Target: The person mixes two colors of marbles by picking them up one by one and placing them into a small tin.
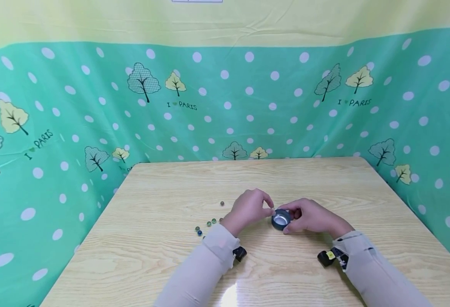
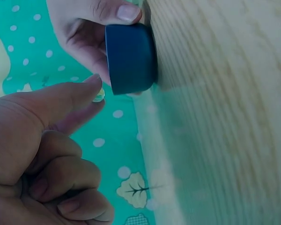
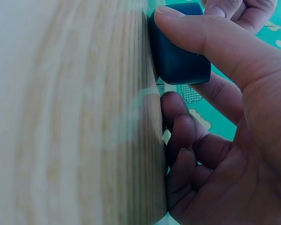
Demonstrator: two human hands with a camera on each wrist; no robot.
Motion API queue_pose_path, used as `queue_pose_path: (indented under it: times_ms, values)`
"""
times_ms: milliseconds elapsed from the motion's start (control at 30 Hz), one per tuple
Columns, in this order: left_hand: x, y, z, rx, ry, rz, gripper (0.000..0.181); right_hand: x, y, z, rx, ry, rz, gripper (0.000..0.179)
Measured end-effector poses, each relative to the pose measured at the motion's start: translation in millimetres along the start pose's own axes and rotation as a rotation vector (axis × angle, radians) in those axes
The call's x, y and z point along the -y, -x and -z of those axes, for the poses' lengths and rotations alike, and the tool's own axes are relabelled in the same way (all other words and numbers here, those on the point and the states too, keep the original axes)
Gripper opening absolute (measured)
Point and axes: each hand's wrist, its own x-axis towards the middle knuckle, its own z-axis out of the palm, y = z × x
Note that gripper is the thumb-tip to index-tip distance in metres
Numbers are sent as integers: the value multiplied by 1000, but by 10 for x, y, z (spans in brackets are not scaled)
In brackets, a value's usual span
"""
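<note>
A small dark-blue cup (image 1: 278, 227) with a silvery inside stands upright on the wooden table, its mouth facing up. My right hand (image 1: 314, 218) grips it around the side, thumb on the near wall and fingers on the far one. Between thumb and forefinger, my left hand (image 1: 249, 208) pinches a pale greenish glass marble (image 2: 99, 95) right at the cup's rim. In the left wrist view the other fingers of that hand are curled into the palm. The cup's inside is hidden from both wrist views.
Several loose marbles lie left of my left hand, among them a green marble (image 1: 214, 221), a blue marble (image 1: 199, 233) and a brownish marble (image 1: 222, 204) farther back. My left forearm partly covers this group. A green dotted curtain (image 1: 225, 98) hangs behind the wooden table (image 1: 305, 179).
</note>
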Motion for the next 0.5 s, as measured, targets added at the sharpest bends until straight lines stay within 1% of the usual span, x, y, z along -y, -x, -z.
queue_pose_path:
  times_ms: [200, 500]
  values:
    - [-66, 18, -38, 13, -4, -31, 12, -2, 0, -3, -6, -2, -1, 50]
    - [-70, 30, -121, 41, 8, -52, 7, -15, -14, -12, -2, 12, 18, 47]
